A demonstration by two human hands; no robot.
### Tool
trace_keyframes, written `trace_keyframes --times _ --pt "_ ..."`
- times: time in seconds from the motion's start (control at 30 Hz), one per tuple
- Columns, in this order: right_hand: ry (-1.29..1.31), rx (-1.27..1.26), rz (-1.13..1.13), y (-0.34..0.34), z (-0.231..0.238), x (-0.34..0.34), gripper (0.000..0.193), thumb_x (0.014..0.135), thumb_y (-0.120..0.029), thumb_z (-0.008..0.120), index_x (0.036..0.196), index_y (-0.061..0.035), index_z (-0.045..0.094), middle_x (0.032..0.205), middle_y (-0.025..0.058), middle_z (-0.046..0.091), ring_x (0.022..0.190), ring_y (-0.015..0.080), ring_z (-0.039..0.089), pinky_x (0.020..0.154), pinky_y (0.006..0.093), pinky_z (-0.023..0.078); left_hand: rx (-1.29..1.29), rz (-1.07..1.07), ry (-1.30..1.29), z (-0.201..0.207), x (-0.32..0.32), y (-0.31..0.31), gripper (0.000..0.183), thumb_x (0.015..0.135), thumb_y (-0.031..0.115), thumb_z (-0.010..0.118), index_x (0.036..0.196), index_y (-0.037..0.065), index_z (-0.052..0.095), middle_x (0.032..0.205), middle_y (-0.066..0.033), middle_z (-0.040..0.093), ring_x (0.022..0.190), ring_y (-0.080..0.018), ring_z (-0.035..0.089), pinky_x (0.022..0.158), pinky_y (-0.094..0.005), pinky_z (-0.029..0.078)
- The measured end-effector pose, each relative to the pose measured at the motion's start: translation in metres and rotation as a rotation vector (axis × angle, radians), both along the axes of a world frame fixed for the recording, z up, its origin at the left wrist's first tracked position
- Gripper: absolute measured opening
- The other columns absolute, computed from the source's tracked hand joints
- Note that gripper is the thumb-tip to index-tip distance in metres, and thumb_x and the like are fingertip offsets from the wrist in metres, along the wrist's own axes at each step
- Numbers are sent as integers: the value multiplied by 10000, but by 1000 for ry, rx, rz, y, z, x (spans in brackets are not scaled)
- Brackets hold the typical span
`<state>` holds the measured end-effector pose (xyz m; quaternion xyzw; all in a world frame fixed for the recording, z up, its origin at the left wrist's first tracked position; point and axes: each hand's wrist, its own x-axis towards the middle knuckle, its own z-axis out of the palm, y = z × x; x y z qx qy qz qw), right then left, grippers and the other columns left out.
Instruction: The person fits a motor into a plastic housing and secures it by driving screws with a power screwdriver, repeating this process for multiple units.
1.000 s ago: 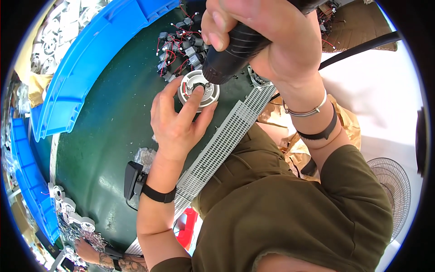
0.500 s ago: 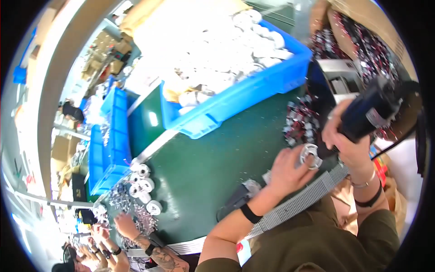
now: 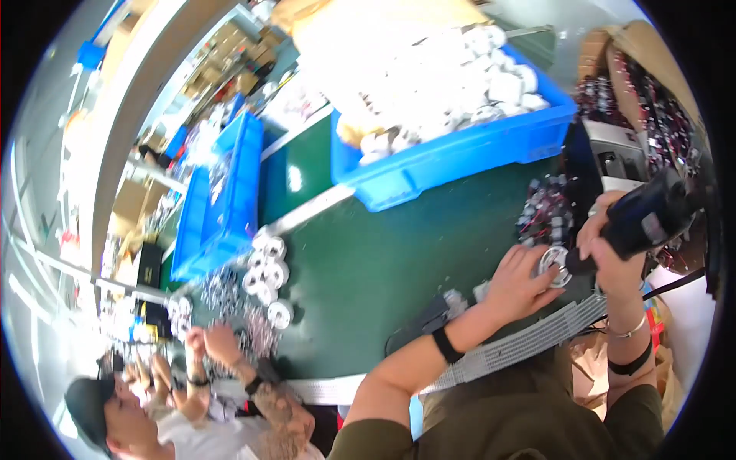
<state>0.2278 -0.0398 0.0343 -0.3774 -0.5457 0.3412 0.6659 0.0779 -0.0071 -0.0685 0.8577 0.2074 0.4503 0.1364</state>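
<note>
My left hand (image 3: 523, 285) is closed around the edge of a white round spoked plastic part (image 3: 553, 266), held low over the green bench near its front edge. In my right hand (image 3: 609, 249) is a black electric screwdriver (image 3: 648, 215), gripped near its nose, with its thick body tilted up to the right. The dark nose sits right at the right side of the white part; whether they touch cannot be made out. Beyond my hands lies a pile of small wired pieces (image 3: 546, 207) with red and black leads.
A blue crate (image 3: 460, 149) heaped with white parts stands at the back. Another blue bin (image 3: 222, 207) is further left, near several white round parts (image 3: 268, 272) and a co-worker's hands (image 3: 215, 343). A dark object (image 3: 418, 322) lies by the front edge. Cardboard boxes of wired pieces stand far right.
The view has swung left, so the scene sits further right. The screwdriver's nose has come down beside the white part, while my left hand keeps hold of it. More of the co-worker shows.
</note>
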Motion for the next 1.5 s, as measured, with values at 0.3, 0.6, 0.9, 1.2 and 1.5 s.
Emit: trace_keyframes --times 0.3,0.6,0.9,1.2,1.5 --pt "199 201 137 -24 59 59 439 856 -207 556 1183 36 392 792 40 435 714 124 431 723 289 353 210 288 -44 41 -54 29 406 580 277 781 899 95 608 965 -121 562 890 -325 536 767 -451 429" --pt "38 82 -67 -12 46 20 524 808 -139 616 1230 61 378 739 67 522 633 148 523 608 271 428 242 1242 755 24 -251 72 351 766 320 675 1052 128 605 1067 -126 600 987 -306 570 849 -412 426" --pt "-222 -39 -249 31 38 15 175 799 -144 655 842 19 608 784 44 597 667 95 553 604 241 430 177 781 479 122 -94 183 499 792 394 629 1116 16 591 1055 -214 609 996 -379 570 841 -404 468" --pt "-358 427 -467 74 2 32 138 830 -129 634 864 3 609 795 16 608 678 85 556 601 244 442 -544 429 552 102 -61 276 675 720 434 676 1199 -23 543 946 -196 657 828 -249 648 790 -334 485" --pt "-1446 -46 -24 72 -52 -9 118 736 -154 670 823 -81 636 851 80 634 814 269 623 673 385 503 -110 540 -266 135 -75 201 551 806 371 672 1115 -71 564 623 -86 600 589 -151 552 599 -301 453"
